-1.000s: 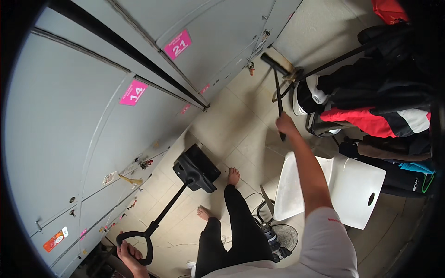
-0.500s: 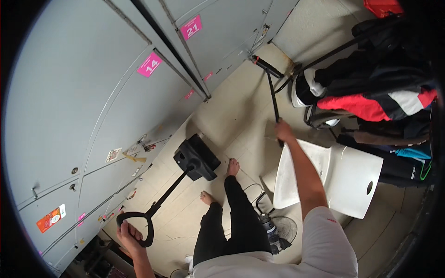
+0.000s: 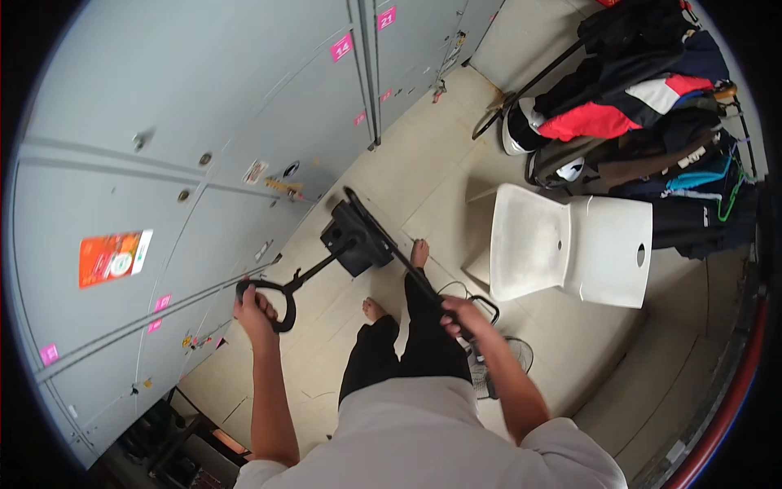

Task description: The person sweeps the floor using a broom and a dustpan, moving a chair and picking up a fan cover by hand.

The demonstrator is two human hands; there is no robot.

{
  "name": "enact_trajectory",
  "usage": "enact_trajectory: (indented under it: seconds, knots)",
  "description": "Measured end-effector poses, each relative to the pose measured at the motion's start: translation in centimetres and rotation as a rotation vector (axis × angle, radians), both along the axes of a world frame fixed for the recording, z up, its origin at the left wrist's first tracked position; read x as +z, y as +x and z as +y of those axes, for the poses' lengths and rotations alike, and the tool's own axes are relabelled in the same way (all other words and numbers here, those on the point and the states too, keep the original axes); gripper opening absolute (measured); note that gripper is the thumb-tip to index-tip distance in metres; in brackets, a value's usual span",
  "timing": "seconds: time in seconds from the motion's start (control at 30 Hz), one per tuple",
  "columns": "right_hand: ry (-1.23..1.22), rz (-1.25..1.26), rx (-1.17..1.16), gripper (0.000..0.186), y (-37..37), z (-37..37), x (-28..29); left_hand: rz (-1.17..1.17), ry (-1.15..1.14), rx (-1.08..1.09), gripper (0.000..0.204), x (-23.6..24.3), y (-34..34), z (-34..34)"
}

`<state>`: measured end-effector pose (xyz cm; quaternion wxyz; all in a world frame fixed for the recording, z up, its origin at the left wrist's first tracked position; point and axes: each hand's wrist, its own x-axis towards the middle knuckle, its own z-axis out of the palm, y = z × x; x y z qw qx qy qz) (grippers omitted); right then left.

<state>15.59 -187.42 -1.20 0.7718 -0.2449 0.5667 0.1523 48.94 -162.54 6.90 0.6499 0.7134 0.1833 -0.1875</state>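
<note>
My left hand [image 3: 256, 312] grips the loop handle of a black long-handled dustpan [image 3: 352, 239], whose pan rests on the floor beside the lockers. My right hand [image 3: 463, 318] is closed around the black pole of a broom or squeegee [image 3: 415, 274]; its far end crosses the dustpan's right side, and whether they touch is unclear. My bare feet [image 3: 419, 251] stand on pale floor tiles below the dustpan, partly behind the pole.
Grey lockers [image 3: 122, 204] line the left. A white plastic chair [image 3: 607, 244] stands at the right, below a rack of hanging clothes [image 3: 586, 122]. A wire fan [image 3: 513, 352] is partly hidden behind my right arm. A dark rail [image 3: 725, 416] edges the lower right.
My right hand has come down and leftward, bringing the pole's far end from the back corner to the dustpan. My left hand has risen in view, and the whole view has shifted.
</note>
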Motion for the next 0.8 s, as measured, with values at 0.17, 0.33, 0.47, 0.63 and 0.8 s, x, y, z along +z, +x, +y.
enact_trajectory:
  seconds: [0.17,0.33,0.47,0.63,0.8]
  knots:
    - [-0.135,-0.169,0.106,0.049,-5.3,0.6,4.2,0.011,0.019,-0.051,0.033,0.0,0.2,5.5]
    - [-0.700,-0.079,0.552,0.035,-2.4,-3.2,-2.1,-0.005,-0.022,-0.010,0.027,0.7,-2.2,8.9]
    - [-1.190,-0.154,0.913,0.032,3.2,-0.1,-11.4,-0.013,-0.045,0.061,0.028,0.0,-2.0,9.5]
    - [-0.653,-0.193,0.709,0.035,1.8,13.0,-11.1,-0.031,0.010,-0.033,0.012,-0.9,0.2,10.5]
    - [0.026,-0.235,0.014,0.041,-4.0,9.6,-1.2,0.003,0.007,-0.039,0.014,0.0,1.3,11.9]
